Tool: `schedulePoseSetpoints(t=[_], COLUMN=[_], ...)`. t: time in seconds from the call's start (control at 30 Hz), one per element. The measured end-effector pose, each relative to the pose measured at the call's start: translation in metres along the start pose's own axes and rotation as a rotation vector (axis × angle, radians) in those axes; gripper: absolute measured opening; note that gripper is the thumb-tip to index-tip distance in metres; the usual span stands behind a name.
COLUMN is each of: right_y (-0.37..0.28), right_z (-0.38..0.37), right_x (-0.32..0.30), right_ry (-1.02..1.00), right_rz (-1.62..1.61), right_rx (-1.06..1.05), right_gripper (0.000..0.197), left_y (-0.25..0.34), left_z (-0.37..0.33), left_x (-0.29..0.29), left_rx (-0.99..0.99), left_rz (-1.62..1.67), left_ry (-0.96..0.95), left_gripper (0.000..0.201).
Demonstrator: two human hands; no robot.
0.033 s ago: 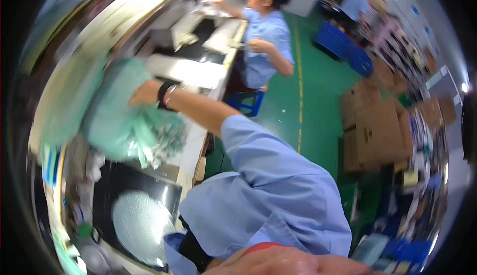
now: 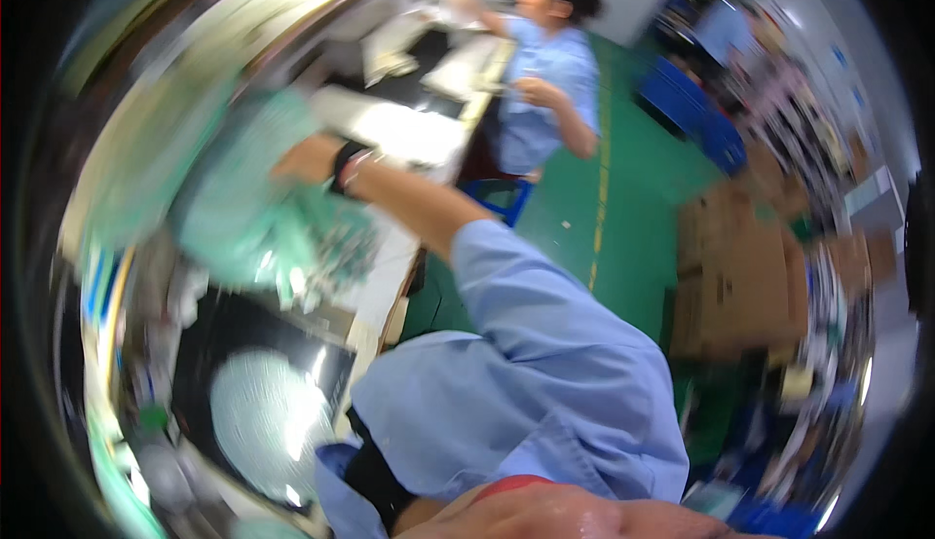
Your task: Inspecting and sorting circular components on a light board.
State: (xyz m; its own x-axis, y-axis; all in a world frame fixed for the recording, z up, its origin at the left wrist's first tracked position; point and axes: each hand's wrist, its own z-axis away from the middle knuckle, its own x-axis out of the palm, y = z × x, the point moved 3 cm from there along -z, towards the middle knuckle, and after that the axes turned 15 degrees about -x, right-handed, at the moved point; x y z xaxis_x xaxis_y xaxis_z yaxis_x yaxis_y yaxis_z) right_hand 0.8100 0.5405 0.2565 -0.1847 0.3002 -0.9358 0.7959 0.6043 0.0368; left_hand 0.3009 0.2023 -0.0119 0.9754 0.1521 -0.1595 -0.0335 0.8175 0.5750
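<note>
View swung slightly; right hand (image 2: 308, 161) at green plastic bundle (image 2: 232, 188) under it, grip too blurred to tell; left hand unseen. Likely bundle-handling; next needs firm hold.

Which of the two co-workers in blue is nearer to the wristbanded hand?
The co-worker by the blue stool is nearer your hand; the other co-worker is much farther back, near the blue bin.

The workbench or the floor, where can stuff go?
The workbench shows a thin bare strip between the green plastic bag and its aisle edge. It's crowded at the bag, under the right hand. Green floor between blue stool and cardboard boxes looks mostly bare.
</note>
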Motion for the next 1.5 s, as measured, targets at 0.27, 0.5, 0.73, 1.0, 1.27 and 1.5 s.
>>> schedulePoseSetpoints(t=[0.27, 0.5, 0.73, 1.0, 1.27, 1.5], right_y=[0.001, -0.023, -0.064, -0.118, -0.185, -0.296], right_z=[0.019, 0.005, -0.009, -0.026, -0.043, -0.049], right_x=[-0.018, -0.036, -0.051, -0.041, -0.056, -0.017], right_ry=[0.066, -0.093, 0.038, 0.203, 0.296, 0.335], right_rz=[-0.354, -0.073, -0.047, -0.193, -0.253, -0.343], right_rx=[-0.146, -0.122, 0.043, 0.045, -0.029, -0.224], right_gripper=[0.038, 0.037, 0.036, 0.034, 0.033, 0.036], left_y=[-0.101, -0.051, -0.017, -0.020, -0.022, -0.039], left_z=[0.068, 0.108, 0.051, 0.049, 0.048, 0.078], left_x=[-0.027, -0.027, -0.030, -0.029, -0.044, -0.103], left_rx=[0.014, -0.186, -0.283, -0.230, -0.258, 0.155], left_rz=[0.420, 0.430, 0.649, 0.723, 0.675, 0.457], left_ry=[-0.031, 0.026, 0.171, -0.089, -0.234, 0.230], left_gripper=[0.041, 0.056, 0.084, 0.082, 0.081, 0.037])
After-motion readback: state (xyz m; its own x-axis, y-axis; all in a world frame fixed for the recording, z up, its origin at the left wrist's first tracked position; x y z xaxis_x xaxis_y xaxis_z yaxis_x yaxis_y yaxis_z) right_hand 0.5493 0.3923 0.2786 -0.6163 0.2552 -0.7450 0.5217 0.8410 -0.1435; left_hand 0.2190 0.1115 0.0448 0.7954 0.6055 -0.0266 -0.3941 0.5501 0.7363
